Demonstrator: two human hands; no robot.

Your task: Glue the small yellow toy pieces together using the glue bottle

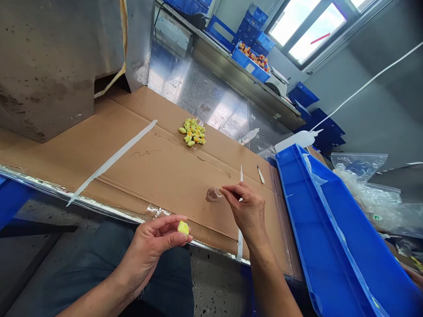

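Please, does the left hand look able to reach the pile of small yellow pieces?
Probably yes: nothing seems to stand on the cardboard between the left hand and the pile. It holds a yellow piece, though, so grasping another may be awkward.

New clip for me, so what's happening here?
A person's left hand pinches a small yellow piece. The right hand has its fingertips at a small clear dish; whether they hold anything is unclear. Farther back, a cluster of little yellow pieces lies on the cardboard.
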